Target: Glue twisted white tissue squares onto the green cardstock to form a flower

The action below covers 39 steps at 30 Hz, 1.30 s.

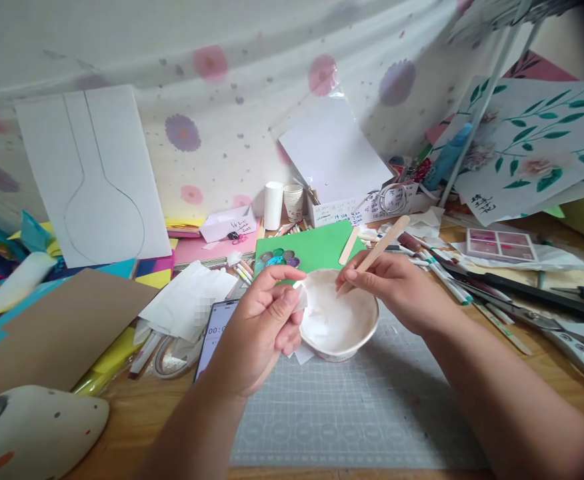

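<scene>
A white bowl [359, 327] stands on the grey cutting mat [352, 413], with white material lining its inside. My right hand [389, 280] grips a wooden craft stick [385, 240], its lower end inside the bowl near the far right wall. Pinched in my left hand [267, 320] at the bowl's left rim is a small piece of white paper [301, 298]. Another wooden stick [349, 245] lies on the green sheet [317, 233] behind the bowl. Small paint pots [277, 257] sit on that sheet, left of the bowl.
On the left are a phone [212, 337], crumpled white tissue [187, 300], a tape roll [165, 360] and brown cardboard [67, 327]. Scissors [547, 320], several markers [445, 277] and a palette [501, 245] lie to the right. Paper cups [273, 205] stand at the back.
</scene>
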{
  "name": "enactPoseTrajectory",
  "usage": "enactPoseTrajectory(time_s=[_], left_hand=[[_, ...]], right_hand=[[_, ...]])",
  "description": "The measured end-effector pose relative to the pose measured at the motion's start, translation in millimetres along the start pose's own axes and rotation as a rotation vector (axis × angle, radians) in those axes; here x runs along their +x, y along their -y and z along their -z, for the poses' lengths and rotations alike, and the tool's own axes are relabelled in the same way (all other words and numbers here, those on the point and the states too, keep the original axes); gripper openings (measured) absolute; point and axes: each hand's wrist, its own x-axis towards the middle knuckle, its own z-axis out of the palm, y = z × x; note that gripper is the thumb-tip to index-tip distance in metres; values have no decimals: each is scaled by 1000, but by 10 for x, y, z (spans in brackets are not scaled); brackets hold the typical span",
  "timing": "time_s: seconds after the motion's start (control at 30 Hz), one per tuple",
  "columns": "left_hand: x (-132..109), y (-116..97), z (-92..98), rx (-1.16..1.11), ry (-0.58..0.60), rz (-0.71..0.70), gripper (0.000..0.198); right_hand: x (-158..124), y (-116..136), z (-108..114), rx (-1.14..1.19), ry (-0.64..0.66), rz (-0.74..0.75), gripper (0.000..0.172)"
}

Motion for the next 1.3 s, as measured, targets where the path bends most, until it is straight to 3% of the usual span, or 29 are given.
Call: enactPoseTrajectory(time_s=[0.2, 0.3, 0.37, 0.47, 0.63, 0.97, 1.3], left_hand=[[-45, 41, 103, 69, -18, -10, 20], [-66, 44, 132, 131, -80, -28, 18], [-79, 40, 137, 170, -127, -56, 11], [-96, 39, 117, 210, -144, -92, 6], [-96, 45, 74, 163, -90, -97, 9], [-109, 31, 41, -71, 73, -40, 16], [-113, 38, 53, -78, 117, -23, 16]], right_hand=[[-104, 102, 38, -69, 104, -65, 27], [-159, 119, 31, -83, -1, 111, 19], [-206, 130, -10, 31, -76, 251, 13], [-277, 157, -123, 206, -88, 376, 11], [-332, 191, -273, 204, -18, 434, 12], [-356, 242, -310, 287, -12, 437, 15], [-360, 268, -346, 281, -14, 452, 14]])
